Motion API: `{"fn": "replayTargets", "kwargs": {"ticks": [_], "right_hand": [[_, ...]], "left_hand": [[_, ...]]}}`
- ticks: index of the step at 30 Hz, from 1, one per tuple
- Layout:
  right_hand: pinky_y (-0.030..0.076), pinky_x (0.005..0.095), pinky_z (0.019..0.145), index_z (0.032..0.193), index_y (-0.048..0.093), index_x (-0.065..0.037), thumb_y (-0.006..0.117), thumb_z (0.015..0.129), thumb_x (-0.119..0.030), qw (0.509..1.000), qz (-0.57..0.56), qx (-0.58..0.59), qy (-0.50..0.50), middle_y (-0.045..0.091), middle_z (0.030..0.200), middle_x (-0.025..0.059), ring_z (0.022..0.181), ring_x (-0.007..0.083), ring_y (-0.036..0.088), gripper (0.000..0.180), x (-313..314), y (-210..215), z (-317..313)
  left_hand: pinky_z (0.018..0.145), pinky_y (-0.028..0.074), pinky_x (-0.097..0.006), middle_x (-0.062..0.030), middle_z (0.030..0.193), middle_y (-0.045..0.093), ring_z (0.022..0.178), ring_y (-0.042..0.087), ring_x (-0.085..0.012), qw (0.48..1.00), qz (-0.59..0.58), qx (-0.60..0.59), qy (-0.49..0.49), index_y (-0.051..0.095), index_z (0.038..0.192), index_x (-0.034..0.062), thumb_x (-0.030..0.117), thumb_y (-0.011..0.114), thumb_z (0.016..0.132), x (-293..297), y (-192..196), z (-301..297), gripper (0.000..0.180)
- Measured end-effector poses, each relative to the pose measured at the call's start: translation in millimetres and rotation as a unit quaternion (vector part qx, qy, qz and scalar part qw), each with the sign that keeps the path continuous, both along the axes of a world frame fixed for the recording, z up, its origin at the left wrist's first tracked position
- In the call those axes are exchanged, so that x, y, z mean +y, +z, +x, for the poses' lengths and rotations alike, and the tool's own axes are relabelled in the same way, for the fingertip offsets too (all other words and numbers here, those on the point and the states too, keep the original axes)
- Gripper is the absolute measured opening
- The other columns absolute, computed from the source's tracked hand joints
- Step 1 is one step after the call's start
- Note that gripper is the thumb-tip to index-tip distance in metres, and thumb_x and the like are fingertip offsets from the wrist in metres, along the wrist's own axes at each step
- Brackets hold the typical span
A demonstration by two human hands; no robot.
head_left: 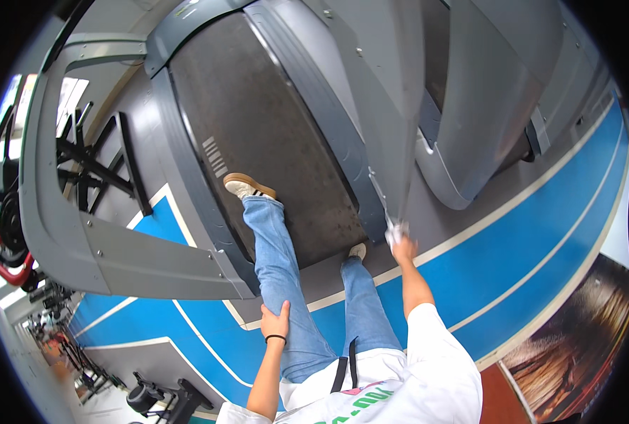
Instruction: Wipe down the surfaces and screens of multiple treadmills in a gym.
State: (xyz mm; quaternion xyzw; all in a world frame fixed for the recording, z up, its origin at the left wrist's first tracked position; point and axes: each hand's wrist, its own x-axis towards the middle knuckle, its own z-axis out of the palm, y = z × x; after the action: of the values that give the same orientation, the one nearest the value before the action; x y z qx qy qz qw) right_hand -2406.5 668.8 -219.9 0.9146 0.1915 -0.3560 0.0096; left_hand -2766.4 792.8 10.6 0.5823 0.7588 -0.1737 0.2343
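My right hand [404, 249] is closed on a crumpled white cloth [395, 232], smeared by motion; it could be paper. The cloth is against the lower end of the grey treadmill side frame [392, 162], on the right of the belt. My left hand [275, 324], with a dark band at the wrist, rests on my left leg [275, 240] near the knee, thumb apart from the fingers. My left shoe [249, 186] stands on the black treadmill belt [258, 106]. The right shoe [357, 251] is at the belt's rear end, partly hidden by the trouser leg.
A curved grey frame [144, 261] borders the belt on the left. Another treadmill [470, 141] stands close on the right. Blue flooring [498, 268] with pale lines runs behind. Black exercise equipment [102, 162] is at the far left, and a dumbbell-like machine part [144, 397] lower left.
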Motion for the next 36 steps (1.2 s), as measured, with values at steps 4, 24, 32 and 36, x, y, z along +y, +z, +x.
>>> {"fn": "replayTargets", "kwargs": {"ticks": [4, 24, 32, 36], "right_hand": [[0.045, 0.0446, 0.088, 0.114, 0.06, -0.02, 0.064, 0.074, -0.025, 0.979, -0.102, 0.174, -0.019, 0.064, 0.11, 0.012, 0.103, 0.0326, 0.06, 0.04, -122.9, 7.8, -50.2], [0.052, 0.0395, 0.07, 0.085, 0.07, -0.006, 0.069, 0.051, -0.015, 0.974, 0.095, 0.093, 0.183, 0.068, 0.086, 0.0168, 0.079, 0.0322, 0.067, 0.035, 50.4, 183.9, 1.3], [0.047, 0.0405, 0.089, 0.096, 0.064, -0.004, 0.069, 0.058, -0.018, 0.997, 0.073, -0.015, -0.017, 0.064, 0.105, 0.0181, 0.104, 0.0321, 0.06, 0.04, -75.8, 164.5, -105.5], [0.046, 0.0411, 0.092, 0.095, 0.064, -0.004, 0.065, 0.064, -0.019, 0.985, 0.108, 0.096, -0.092, 0.063, 0.107, 0.0173, 0.104, 0.0325, 0.059, 0.035, -124.3, 133.7, -213.9]], "left_hand": [[0.074, 0.049, -0.049, -0.0271, 0.089, 0.064, 0.083, 0.063, -0.0418, 0.998, -0.023, 0.041, -0.037, 0.046, 0.123, -0.0027, 0.041, 0.041, 0.092, -11.4, 6.3, 16.9, 0.054], [0.09, 0.046, -0.042, -0.0164, 0.112, 0.061, 0.1, 0.061, -0.0308, 0.979, -0.202, 0.006, 0.039, 0.065, 0.109, 0.0119, 0.035, 0.039, 0.088, -308.9, -96.6, -335.6, 0.041], [0.094, 0.043, -0.042, -0.0159, 0.12, 0.057, 0.109, 0.056, -0.031, 0.994, -0.104, 0.015, 0.038, 0.064, 0.114, 0.0152, 0.034, 0.044, 0.086, -237.7, -112.4, -344.8, 0.039], [0.09, 0.045, -0.032, -0.0108, 0.112, 0.064, 0.107, 0.059, -0.0214, 0.832, 0.225, -0.505, 0.051, 0.063, 0.114, 0.0108, 0.024, 0.062, 0.084, -174.1, 75.7, -256.1, 0.033]]}}
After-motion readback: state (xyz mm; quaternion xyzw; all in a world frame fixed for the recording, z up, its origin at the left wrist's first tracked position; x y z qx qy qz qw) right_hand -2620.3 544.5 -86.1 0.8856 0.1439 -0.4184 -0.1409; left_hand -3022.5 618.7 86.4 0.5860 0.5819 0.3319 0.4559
